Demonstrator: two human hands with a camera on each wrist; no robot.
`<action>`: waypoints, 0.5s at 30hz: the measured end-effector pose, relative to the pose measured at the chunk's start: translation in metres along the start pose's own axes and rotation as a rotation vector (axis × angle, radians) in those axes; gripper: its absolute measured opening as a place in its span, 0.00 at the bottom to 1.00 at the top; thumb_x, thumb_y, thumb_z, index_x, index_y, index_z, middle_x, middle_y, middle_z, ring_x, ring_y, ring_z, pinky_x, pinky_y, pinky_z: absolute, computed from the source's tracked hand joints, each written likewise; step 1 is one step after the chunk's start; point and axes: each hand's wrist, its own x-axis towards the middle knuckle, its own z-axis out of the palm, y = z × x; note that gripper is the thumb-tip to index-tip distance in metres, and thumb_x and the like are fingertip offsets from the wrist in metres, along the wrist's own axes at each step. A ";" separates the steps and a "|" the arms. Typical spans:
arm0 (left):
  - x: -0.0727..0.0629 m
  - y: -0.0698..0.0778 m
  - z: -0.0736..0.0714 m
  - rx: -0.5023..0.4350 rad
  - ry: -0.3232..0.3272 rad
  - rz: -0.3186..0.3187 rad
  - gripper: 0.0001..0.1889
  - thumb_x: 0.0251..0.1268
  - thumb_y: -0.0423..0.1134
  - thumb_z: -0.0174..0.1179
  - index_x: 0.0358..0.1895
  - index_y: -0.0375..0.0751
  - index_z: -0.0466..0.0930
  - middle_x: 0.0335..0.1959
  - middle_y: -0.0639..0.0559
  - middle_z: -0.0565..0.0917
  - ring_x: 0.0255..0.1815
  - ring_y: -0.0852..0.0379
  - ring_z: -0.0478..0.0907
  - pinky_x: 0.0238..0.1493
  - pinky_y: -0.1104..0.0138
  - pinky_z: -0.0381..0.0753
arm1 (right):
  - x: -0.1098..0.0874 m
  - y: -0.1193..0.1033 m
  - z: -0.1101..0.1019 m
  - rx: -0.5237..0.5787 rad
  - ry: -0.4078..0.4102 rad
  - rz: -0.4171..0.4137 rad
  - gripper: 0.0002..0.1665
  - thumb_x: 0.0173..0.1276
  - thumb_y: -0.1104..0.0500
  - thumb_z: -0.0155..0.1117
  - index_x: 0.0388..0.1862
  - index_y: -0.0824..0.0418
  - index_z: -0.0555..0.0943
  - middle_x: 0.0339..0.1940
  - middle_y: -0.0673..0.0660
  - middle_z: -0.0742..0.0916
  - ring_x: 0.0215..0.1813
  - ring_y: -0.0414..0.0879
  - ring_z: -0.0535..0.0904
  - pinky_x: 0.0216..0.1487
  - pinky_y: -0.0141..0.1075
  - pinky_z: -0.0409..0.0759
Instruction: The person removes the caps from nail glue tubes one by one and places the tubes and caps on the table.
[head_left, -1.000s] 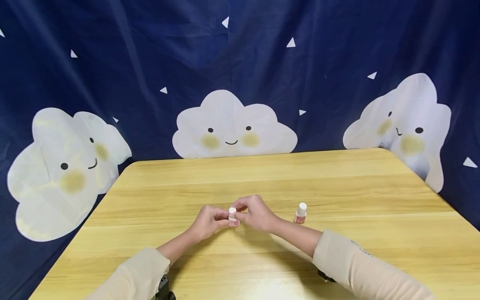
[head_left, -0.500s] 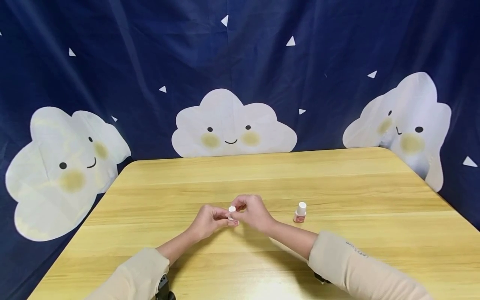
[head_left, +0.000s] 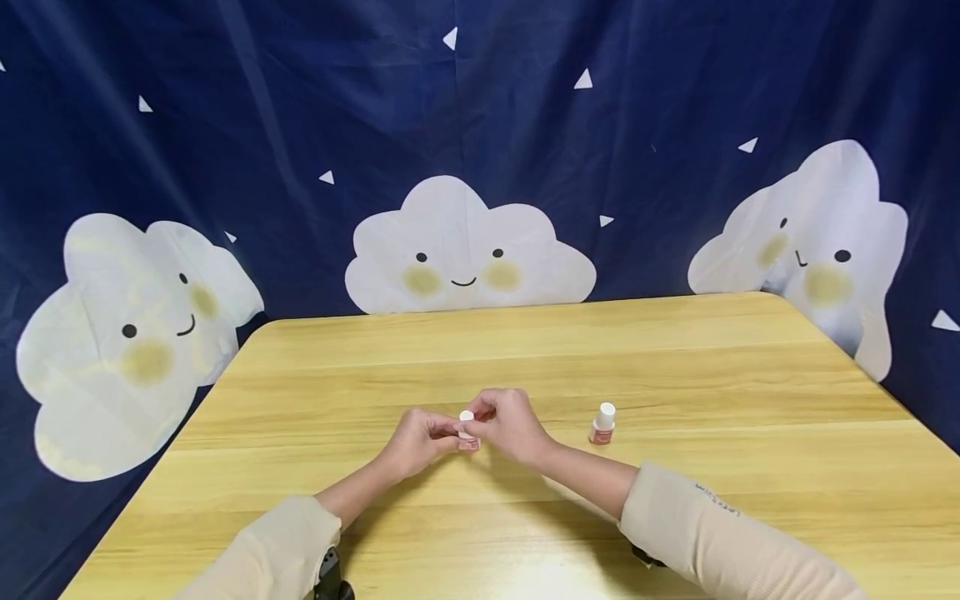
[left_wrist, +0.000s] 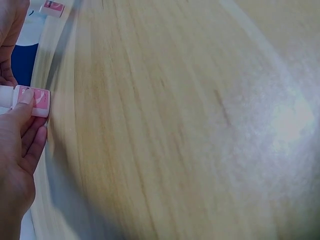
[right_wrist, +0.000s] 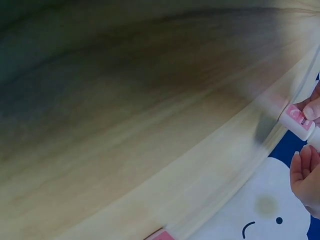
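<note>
- Nearest us, the left sleeve (head_left: 258,546) and right sleeve (head_left: 720,525) reach in from the bottom, both pale soft cloth with wide turned-up cuffs; the right bears small dark lettering. By the left cuff we see a black device (head_left: 328,577).
- Ahead of the cuffs, the left hand (head_left: 415,443) grips a small bottle (head_left: 468,445) by its body, thumb laid over the pink label.
- The right hand (head_left: 512,427) pinches the white cap (head_left: 467,416) on that bottle. We see the bottle upright between the hands, its body squarish with rounded shoulders; whether its base touches the wood we cannot tell.
- Off to the right, well apart from the hands, a second bottle (head_left: 602,426) stands upright, its tapered white cap on, its label pinkish red. Wood lies between the two bottles, giving the right hand room sideways.
- Under all this we have the bench (head_left: 360,354), smooth yellow wood with long streaky grain and a bright glare near us. Its sides slant inward to a straight far edge with rounded corners; both bottles stand well inside these edges.
- Beyond the far edge hangs a dark blue curtain (head_left: 285,92), softly creased, printed with white triangles (head_left: 583,80) and puffy smiling clouds (head_left: 468,221).
</note>
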 end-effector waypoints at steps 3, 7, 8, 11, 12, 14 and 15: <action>-0.001 0.001 0.000 -0.012 -0.010 -0.015 0.10 0.57 0.29 0.62 0.39 0.26 0.83 0.34 0.36 0.86 0.35 0.51 0.86 0.36 0.71 0.85 | 0.000 0.000 -0.001 -0.013 -0.005 0.000 0.03 0.53 0.69 0.70 0.25 0.68 0.83 0.23 0.59 0.87 0.25 0.38 0.79 0.26 0.21 0.79; -0.001 0.001 0.001 -0.002 -0.004 -0.028 0.10 0.56 0.31 0.63 0.39 0.27 0.83 0.34 0.37 0.86 0.34 0.55 0.86 0.35 0.72 0.85 | 0.001 0.000 -0.001 -0.031 -0.012 -0.006 0.03 0.53 0.68 0.70 0.26 0.68 0.84 0.23 0.58 0.87 0.24 0.36 0.79 0.26 0.21 0.79; -0.001 0.001 0.001 0.007 -0.001 -0.031 0.10 0.56 0.31 0.63 0.39 0.28 0.84 0.33 0.38 0.86 0.33 0.56 0.86 0.35 0.72 0.84 | 0.001 0.000 -0.002 -0.036 -0.012 -0.008 0.03 0.53 0.68 0.70 0.26 0.68 0.84 0.23 0.58 0.87 0.24 0.35 0.79 0.26 0.22 0.79; -0.001 0.001 0.001 0.016 0.000 -0.039 0.10 0.55 0.32 0.64 0.39 0.30 0.84 0.33 0.39 0.87 0.33 0.60 0.85 0.35 0.73 0.84 | 0.002 0.000 -0.002 -0.041 -0.016 -0.006 0.03 0.53 0.67 0.71 0.25 0.67 0.84 0.23 0.58 0.87 0.24 0.35 0.78 0.26 0.21 0.78; -0.001 0.002 0.001 0.016 -0.001 -0.042 0.09 0.55 0.32 0.64 0.39 0.30 0.84 0.33 0.40 0.87 0.33 0.61 0.85 0.35 0.74 0.84 | 0.002 0.000 -0.002 -0.043 -0.016 -0.006 0.03 0.53 0.67 0.71 0.25 0.68 0.84 0.23 0.58 0.87 0.24 0.35 0.78 0.25 0.21 0.78; -0.001 0.002 0.000 0.013 -0.003 -0.041 0.09 0.56 0.32 0.64 0.39 0.30 0.85 0.33 0.40 0.87 0.33 0.62 0.85 0.35 0.74 0.84 | 0.002 -0.001 -0.003 -0.047 -0.016 -0.013 0.03 0.52 0.67 0.71 0.25 0.68 0.84 0.23 0.58 0.87 0.24 0.36 0.78 0.25 0.20 0.77; 0.000 0.003 0.000 0.013 -0.003 -0.039 0.09 0.56 0.31 0.64 0.39 0.30 0.84 0.33 0.40 0.87 0.33 0.62 0.85 0.35 0.74 0.84 | 0.002 -0.001 -0.004 -0.047 -0.016 -0.015 0.03 0.52 0.67 0.71 0.24 0.68 0.84 0.23 0.59 0.87 0.24 0.36 0.78 0.25 0.20 0.77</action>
